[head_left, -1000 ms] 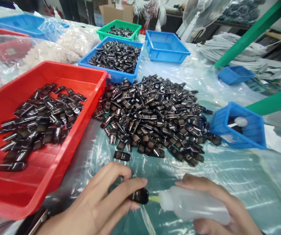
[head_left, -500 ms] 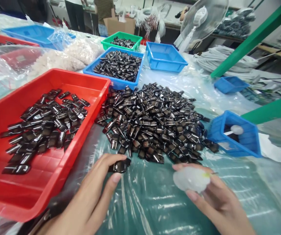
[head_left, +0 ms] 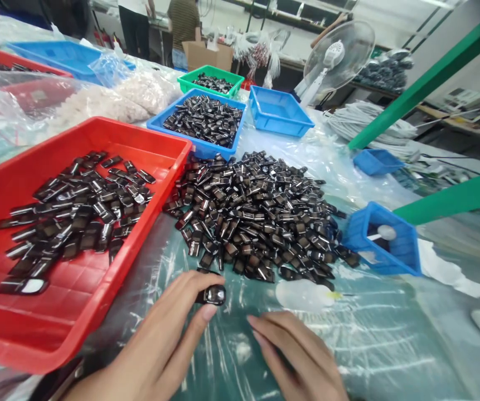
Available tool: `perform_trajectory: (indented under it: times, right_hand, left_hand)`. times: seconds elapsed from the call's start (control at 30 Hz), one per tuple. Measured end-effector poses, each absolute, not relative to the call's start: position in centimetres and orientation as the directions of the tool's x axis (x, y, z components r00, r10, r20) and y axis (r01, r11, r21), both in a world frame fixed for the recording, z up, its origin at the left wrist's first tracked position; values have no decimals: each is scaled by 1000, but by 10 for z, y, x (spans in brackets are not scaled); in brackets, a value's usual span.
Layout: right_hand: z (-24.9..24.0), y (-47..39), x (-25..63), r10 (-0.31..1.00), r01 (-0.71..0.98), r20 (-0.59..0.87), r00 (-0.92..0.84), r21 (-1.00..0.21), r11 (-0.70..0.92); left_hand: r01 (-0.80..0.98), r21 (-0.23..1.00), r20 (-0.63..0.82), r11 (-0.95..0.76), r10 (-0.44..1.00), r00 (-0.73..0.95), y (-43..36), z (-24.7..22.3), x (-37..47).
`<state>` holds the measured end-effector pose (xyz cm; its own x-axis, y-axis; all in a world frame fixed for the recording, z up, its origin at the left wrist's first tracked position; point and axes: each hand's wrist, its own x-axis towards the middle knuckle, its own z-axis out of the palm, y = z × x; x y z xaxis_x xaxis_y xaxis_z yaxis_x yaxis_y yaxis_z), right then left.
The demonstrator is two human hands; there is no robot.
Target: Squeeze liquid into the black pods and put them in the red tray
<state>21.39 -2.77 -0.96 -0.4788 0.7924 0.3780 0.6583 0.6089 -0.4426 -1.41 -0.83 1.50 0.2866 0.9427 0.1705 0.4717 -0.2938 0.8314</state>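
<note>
My left hand (head_left: 181, 323) pinches a glossy dark piece (head_left: 214, 294) between thumb and forefinger, just in front of a big heap of similar pieces (head_left: 260, 217). To its right, my right hand (head_left: 294, 351) is low over the green table cover (head_left: 231, 356), its fingertips drawn together with nothing visible between them. A whitish translucent squeeze bottle (head_left: 304, 294) with a yellowish neck and thin tip lies beyond the right hand, at the heap's near edge, touched by neither hand. At the left a red tray (head_left: 139, 262) holds more dark pieces (head_left: 85, 206).
Behind the heap are a blue bin (head_left: 240, 136) and a green bin (head_left: 240, 83) of pieces, and another blue bin (head_left: 284, 114). A small blue box (head_left: 390, 259) and green bars (head_left: 452, 196) stand at the right. Two people are in the background.
My right hand has let go of the white bottle, which now lies on the table, and has moved left toward my left hand. My left hand still grips its dark piece. The view has shifted slightly.
</note>
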Motion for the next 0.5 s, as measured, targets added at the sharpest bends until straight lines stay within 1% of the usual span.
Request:
perform_trajectory:
  times: [0.17,0.23,0.37,0.5]
  right_hand:
    - [-18,-8,181,784,666,326,-529,-414,621]
    - [-17,-4,180,794,665,301,-528,-435,607]
    - [-11,-5,184,840,643,265,-473,-548,535]
    - [-4,-7,185,872,538,255,-418,-704,464]
  left_hand:
    - [437,823,214,-364,910,355,-9,8,-16]
    - [448,816,205,-365,908,366,-11,6,-17]
    - [460,807,187,-370,900,395,-11,6,-18]
    - [454,786,225,-420,878,423,-11,6,-17]
